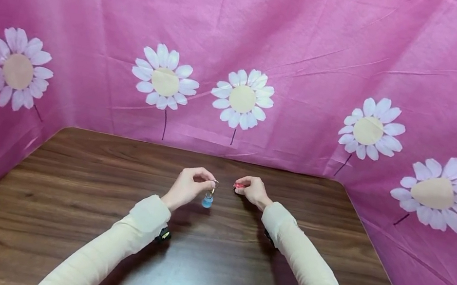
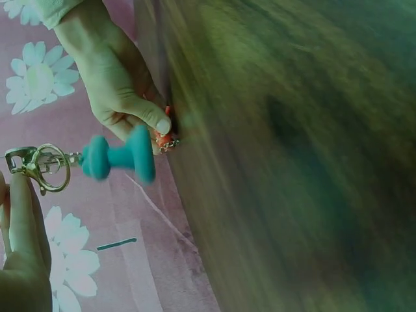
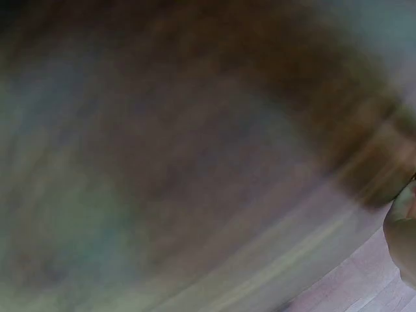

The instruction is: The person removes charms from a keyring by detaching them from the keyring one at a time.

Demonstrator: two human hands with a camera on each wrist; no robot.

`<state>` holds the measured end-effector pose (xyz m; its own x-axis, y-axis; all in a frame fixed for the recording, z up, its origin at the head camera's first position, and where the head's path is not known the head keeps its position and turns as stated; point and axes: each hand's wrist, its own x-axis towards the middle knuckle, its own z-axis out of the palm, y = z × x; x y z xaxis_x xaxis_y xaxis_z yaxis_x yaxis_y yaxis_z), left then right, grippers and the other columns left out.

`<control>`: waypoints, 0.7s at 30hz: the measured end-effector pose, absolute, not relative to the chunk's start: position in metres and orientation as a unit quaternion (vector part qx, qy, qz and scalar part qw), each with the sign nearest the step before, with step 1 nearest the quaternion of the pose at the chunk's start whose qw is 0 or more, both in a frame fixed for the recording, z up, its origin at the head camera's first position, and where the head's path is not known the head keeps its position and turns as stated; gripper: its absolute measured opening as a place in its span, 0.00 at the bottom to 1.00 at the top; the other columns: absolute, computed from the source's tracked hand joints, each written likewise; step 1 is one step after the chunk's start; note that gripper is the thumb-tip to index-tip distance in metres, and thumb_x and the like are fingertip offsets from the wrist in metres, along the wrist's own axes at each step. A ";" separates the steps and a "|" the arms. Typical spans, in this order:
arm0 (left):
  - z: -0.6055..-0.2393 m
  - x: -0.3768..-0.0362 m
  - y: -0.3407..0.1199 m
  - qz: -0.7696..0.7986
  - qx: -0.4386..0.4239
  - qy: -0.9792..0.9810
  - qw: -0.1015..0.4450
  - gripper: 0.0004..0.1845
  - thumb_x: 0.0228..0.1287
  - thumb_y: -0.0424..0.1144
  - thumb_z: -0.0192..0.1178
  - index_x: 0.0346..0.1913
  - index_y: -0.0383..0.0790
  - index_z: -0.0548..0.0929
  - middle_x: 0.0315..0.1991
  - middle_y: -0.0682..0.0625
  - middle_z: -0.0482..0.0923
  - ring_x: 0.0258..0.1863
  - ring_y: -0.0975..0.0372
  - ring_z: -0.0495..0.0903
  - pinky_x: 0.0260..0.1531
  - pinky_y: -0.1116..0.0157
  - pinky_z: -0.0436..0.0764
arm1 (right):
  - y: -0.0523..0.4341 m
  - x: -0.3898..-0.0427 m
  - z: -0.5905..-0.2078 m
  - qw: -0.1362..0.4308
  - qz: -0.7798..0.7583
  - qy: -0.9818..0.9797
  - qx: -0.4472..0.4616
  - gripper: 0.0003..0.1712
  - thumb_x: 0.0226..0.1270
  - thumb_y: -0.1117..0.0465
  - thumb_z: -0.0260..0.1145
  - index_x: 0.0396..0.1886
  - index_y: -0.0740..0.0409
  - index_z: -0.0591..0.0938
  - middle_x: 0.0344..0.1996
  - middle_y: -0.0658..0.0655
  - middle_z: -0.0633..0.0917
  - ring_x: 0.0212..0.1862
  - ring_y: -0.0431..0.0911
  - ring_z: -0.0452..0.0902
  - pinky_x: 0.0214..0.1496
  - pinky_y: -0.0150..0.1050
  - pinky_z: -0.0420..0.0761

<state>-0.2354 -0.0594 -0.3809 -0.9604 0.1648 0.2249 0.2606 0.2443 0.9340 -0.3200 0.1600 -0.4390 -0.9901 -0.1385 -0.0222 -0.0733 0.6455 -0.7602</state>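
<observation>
Near the middle of the table my left hand (image 1: 189, 188) holds a keychain by its gold clasp (image 2: 23, 157), with fingertips and thumb at the metal. A split ring and a blue-teal charm (image 1: 207, 202) dangle below; in the left wrist view the charm (image 2: 143, 156) has a rounded end, a narrow neck and a wider end. Just to the right, my right hand (image 1: 254, 191) pinches a small red item (image 1: 238, 186) with metal links, partly hidden by thumb and fingers. Only a bit of the right hand (image 3: 403, 240) enters the blurred right wrist view.
Both hands work over a dark wood-grain table (image 1: 82, 199), toward its far edge. Pink fabric (image 1: 312, 27) with large white daisies (image 1: 242, 99) hangs behind and along both sides. A dark wrist camera (image 1: 163, 235) sits under the left cuff.
</observation>
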 end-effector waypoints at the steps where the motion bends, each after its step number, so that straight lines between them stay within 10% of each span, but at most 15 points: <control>1: -0.382 -0.235 -0.060 -0.595 -0.137 -0.791 0.040 0.04 0.53 0.32 0.63 0.33 0.37 0.83 0.29 0.46 0.84 0.28 0.65 0.78 0.37 0.66 0.77 | 0.160 -0.320 -0.439 0.036 -0.410 0.910 -0.057 0.15 0.47 0.70 0.71 0.38 0.61 0.84 0.34 0.58 0.86 0.35 0.41 0.76 0.39 0.30 0.74; 21: -0.398 -0.242 -0.058 -0.606 -0.156 -0.780 0.000 0.04 0.53 0.30 0.63 0.33 0.35 0.83 0.33 0.41 0.84 0.27 0.68 0.79 0.33 0.69 0.77 | 0.160 -0.315 -0.432 0.037 -0.355 0.930 -0.084 0.20 0.48 0.71 0.69 0.45 0.64 0.81 0.38 0.61 0.85 0.43 0.48 0.79 0.49 0.40 0.75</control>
<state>-0.2416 -0.0583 -0.3976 -0.9516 0.2427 0.1884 0.2425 0.2167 0.9457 -0.3151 0.1603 -0.4316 -0.9831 -0.1828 -0.0090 -0.1304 0.7340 -0.6665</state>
